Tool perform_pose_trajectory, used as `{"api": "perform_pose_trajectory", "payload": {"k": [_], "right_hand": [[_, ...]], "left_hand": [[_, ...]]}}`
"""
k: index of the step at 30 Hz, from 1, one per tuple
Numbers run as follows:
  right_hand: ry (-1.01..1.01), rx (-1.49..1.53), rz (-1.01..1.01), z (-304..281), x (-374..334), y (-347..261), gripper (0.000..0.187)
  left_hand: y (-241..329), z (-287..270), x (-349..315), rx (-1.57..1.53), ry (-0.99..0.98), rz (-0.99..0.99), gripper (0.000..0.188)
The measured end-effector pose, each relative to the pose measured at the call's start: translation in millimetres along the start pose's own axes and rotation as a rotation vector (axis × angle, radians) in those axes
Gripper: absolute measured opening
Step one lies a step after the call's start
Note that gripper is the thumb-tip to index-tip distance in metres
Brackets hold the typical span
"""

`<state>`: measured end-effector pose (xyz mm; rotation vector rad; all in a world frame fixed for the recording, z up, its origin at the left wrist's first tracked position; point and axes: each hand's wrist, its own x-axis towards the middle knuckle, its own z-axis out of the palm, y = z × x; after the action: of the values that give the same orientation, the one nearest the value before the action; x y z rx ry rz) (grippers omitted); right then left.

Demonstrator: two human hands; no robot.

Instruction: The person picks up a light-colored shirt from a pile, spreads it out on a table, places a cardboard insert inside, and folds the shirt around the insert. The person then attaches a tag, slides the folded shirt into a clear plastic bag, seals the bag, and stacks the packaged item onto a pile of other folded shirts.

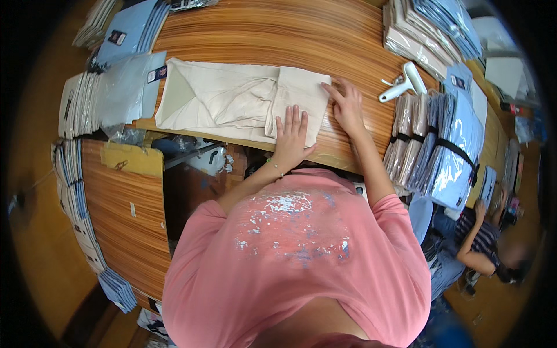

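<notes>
A cream cloth (232, 101) lies near the surface's (261, 35) front edge. The left hand (291, 136) presses flat and open on its folded right end, pinning the fold, while the open right hand (347, 104) steadies the cloth's right edge beside a white tool (404, 84).

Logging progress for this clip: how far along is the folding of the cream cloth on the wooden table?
Partly done: the cream fabric garment already lies in a narrow folded strip, its right end doubled over. In hand: the left hand presses flat on that doubled end, and the right hand rests at its right edge. Left: the long left part lies unfolded, and the garment is not in a clear plastic bag like the one beside it.
</notes>
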<state>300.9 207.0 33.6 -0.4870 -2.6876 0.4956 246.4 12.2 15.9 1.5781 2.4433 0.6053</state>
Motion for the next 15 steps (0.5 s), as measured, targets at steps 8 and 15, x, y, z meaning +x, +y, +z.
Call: {"api": "perform_pose_trajectory", "payload": {"k": [8, 15], "right_hand": [[-0.157, 0.063, -0.287, -10.2, 56.3, 5.3, 0.024], [-0.784, 0.659, -0.113, -54.6, 151.3, -100.8, 0.015]], "left_hand": [[-12.5, -37.5, -23.0, -0.414, -0.034, -0.070, 0.063], [-97.7, -153.6, -65.1, -1.317, 0.115, -0.495, 0.035]]}}
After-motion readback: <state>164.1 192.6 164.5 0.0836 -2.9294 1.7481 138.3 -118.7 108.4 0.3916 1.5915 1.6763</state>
